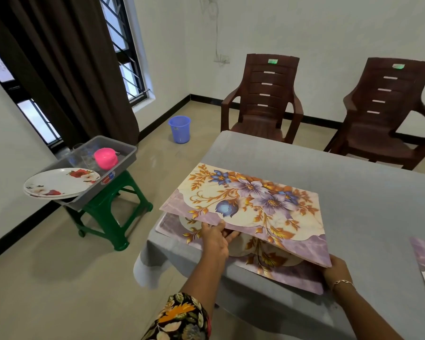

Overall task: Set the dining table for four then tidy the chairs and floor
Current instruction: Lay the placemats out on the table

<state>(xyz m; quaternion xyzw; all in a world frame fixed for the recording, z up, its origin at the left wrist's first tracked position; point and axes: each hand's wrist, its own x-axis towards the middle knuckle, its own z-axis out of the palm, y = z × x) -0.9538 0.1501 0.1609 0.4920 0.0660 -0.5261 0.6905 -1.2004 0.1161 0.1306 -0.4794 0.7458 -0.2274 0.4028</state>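
Fingers (217, 227) of left hand (215, 241) pinch top placemat (250, 202) edge; right hand (335, 269) grips its corner. Held above second mat (292, 276) at surface (353, 180) near-left corner. Step: laying mats. Next, likely: carry to unset place.

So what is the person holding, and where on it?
The top floral placemat: the left hand grips its near edge, the right hand its near right corner.
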